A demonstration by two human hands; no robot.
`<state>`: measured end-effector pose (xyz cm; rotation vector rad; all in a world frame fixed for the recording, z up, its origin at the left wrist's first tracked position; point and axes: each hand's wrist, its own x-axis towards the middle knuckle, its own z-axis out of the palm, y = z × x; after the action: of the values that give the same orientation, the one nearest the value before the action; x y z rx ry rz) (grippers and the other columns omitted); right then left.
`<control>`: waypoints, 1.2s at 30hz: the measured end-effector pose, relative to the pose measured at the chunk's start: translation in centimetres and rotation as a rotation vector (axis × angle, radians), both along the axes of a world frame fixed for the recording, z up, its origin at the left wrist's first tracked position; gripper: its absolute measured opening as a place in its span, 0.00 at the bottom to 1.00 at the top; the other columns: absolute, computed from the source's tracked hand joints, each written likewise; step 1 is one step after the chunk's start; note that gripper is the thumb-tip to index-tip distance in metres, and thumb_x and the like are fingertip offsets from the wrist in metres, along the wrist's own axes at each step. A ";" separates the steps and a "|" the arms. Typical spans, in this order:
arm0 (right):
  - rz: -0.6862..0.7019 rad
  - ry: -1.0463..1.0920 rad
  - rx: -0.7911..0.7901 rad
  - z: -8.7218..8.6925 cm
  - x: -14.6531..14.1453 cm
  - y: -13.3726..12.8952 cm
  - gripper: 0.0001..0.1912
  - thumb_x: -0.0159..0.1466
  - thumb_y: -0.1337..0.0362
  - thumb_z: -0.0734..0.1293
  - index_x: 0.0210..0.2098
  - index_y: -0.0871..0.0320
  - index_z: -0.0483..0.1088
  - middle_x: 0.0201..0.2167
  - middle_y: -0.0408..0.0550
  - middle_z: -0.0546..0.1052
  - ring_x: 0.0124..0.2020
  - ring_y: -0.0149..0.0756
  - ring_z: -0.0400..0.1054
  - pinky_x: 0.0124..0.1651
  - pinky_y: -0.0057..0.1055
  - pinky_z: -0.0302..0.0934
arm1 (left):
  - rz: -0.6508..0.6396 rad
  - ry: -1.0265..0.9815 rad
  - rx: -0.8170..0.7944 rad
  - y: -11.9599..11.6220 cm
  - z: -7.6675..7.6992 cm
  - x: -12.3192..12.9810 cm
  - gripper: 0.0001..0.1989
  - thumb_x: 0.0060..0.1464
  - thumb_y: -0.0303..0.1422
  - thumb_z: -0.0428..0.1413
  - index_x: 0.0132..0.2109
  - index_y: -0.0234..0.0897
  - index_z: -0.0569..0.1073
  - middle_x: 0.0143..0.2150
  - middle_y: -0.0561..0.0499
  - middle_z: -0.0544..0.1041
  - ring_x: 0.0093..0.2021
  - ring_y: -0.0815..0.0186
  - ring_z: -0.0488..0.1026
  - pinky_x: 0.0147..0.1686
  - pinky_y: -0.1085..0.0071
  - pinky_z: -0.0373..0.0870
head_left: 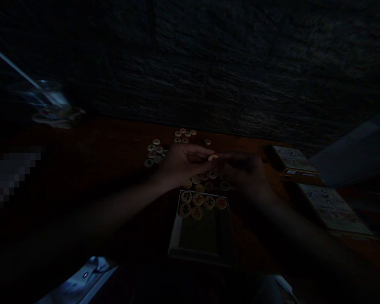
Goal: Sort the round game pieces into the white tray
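Round wooden pieces with red or black characters lie about on the dark table. My left hand point(185, 162) is closed, with a pale round piece point(213, 157) pinched at its fingertips. My right hand point(242, 169) meets it from the other side, its fingers also closed on that piece, though shadow covers part of them. Just below both hands sits an open box point(198, 236), with several pieces point(198, 199) laid in rows at its far end. More loose pieces point(196, 179) lie between the hands and the box, and another group point(155, 152) spreads beyond my left wrist.
Two flat patterned boxes point(291, 159) point(335, 209) lie at the right. A clear cup point(52, 103) with a straw stands at the back left. A stone wall point(190, 76) rises behind the table point(114, 139). The scene is dim.
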<state>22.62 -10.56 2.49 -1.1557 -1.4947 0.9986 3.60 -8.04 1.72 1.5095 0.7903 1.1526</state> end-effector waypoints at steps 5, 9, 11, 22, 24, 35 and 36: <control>-0.026 -0.041 0.028 0.0 -0.3 0.1 0.15 0.57 0.51 0.78 0.32 0.57 0.82 0.26 0.48 0.83 0.24 0.36 0.76 0.24 0.27 0.66 | -0.019 0.032 0.026 -0.4 0.1 0.2 0.14 0.49 0.28 0.69 0.45 0.34 0.83 0.42 0.44 0.86 0.42 0.59 0.85 0.42 0.67 0.82; -0.044 0.020 -0.013 0.1 -0.5 0.0 0.16 0.54 0.50 0.79 0.30 0.57 0.81 0.24 0.47 0.82 0.23 0.34 0.74 0.24 0.26 0.66 | -0.041 -0.005 0.040 -0.5 0.0 0.3 0.15 0.48 0.27 0.70 0.45 0.35 0.83 0.44 0.45 0.86 0.44 0.60 0.84 0.47 0.66 0.81; -0.024 0.061 -0.049 0.2 -0.5 -0.1 0.17 0.55 0.50 0.79 0.30 0.57 0.81 0.23 0.46 0.81 0.22 0.33 0.73 0.23 0.26 0.65 | -0.054 -0.044 0.009 -0.5 -0.1 0.3 0.16 0.48 0.28 0.71 0.46 0.36 0.84 0.45 0.45 0.86 0.44 0.60 0.84 0.48 0.65 0.81; -0.002 0.092 -0.013 0.3 -0.4 0.0 0.19 0.57 0.46 0.77 0.39 0.55 0.84 0.32 0.49 0.84 0.29 0.38 0.78 0.33 0.32 0.71 | -0.103 -0.255 -0.285 0.0 0.4 0.1 0.12 0.52 0.33 0.69 0.45 0.35 0.84 0.45 0.44 0.86 0.42 0.61 0.84 0.50 0.62 0.81; 0.008 0.090 -0.018 0.3 -0.4 -0.1 0.19 0.58 0.47 0.76 0.40 0.53 0.84 0.34 0.49 0.85 0.33 0.40 0.79 0.36 0.33 0.73 | -0.092 -0.262 -0.302 0.1 0.4 0.1 0.11 0.53 0.32 0.69 0.44 0.36 0.84 0.44 0.45 0.86 0.42 0.61 0.84 0.51 0.63 0.81; -0.078 -0.254 0.299 -0.2 0.5 -0.3 0.14 0.60 0.57 0.77 0.44 0.53 0.82 0.39 0.48 0.84 0.36 0.40 0.78 0.38 0.34 0.72 | -0.095 -0.248 -0.298 -0.1 0.2 0.1 0.12 0.49 0.34 0.71 0.41 0.35 0.84 0.44 0.45 0.85 0.43 0.61 0.84 0.48 0.63 0.82; -0.085 -0.305 0.341 -0.2 0.6 -0.3 0.12 0.61 0.57 0.76 0.44 0.52 0.82 0.38 0.48 0.83 0.36 0.40 0.78 0.38 0.34 0.72 | -0.094 -0.246 -0.299 -0.1 0.2 0.1 0.12 0.48 0.34 0.72 0.41 0.35 0.83 0.44 0.45 0.85 0.43 0.61 0.84 0.47 0.63 0.82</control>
<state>23.18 -10.91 2.27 -1.1441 -1.7590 0.4966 3.72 -8.09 1.89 1.1220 0.6816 1.0723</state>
